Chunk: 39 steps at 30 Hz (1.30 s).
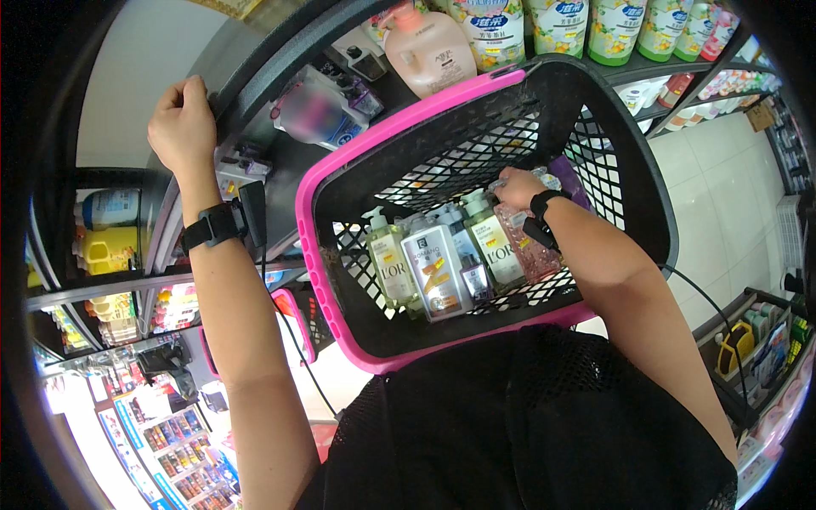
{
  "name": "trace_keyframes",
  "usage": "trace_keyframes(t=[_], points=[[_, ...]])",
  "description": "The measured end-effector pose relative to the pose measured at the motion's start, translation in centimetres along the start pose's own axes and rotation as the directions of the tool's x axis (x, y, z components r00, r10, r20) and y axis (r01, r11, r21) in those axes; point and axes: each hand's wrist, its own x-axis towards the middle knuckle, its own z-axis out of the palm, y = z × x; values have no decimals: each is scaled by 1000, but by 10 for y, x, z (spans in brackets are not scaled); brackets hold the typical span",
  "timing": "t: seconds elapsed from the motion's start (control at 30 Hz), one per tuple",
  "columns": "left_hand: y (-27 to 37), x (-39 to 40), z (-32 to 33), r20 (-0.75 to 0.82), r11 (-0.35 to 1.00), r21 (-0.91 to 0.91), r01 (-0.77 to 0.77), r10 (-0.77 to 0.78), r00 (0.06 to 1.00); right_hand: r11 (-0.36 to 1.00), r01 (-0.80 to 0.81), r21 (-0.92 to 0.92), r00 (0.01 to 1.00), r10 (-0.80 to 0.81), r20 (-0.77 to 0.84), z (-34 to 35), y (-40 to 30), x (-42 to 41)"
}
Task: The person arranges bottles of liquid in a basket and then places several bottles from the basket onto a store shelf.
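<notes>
A black plastic shopping basket with a pink rim (338,312) rests against the shelf in front of me. Inside it, my right hand (519,188) is closed around the top of a bottle of pink liquid (526,245). To its left stand a green L'Oréal pump bottle (496,245), a white Romano bottle (437,274), a second green pump bottle (390,264) and a small dark bottle (475,280). A purple item (569,178) lies by the basket's far right side. My left hand (185,124) is raised at the shelf's edge, fingers curled; whether it grips anything is hidden.
Behind the basket, a shelf (268,213) holds a pink pump bottle (433,54), a white-and-purple pack (319,111) and several white-and-green pouches (554,29). Another basket (296,325) is at lower left. A crate of goods (752,344) stands at right on the tiled floor (707,172).
</notes>
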Motion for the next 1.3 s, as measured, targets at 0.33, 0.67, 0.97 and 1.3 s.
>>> trace_keyframes(t=[0.33,0.67,0.97,1.3], points=[[-2,1,1,11,999,28,15,-16,1000,999,43,-4,998,-43,-37,2,2,1],[-2,2,4,-8,998,58,-9,10,1000,1000,24,-15,1000,-25,-5,3,6,5],[-3,0,2,-18,998,59,-14,15,1000,1000,-2,5,1000,2,-21,7,7,8],[-1,0,1,-51,995,90,-35,40,998,1000,13,-7,999,-13,-52,11,12,12]])
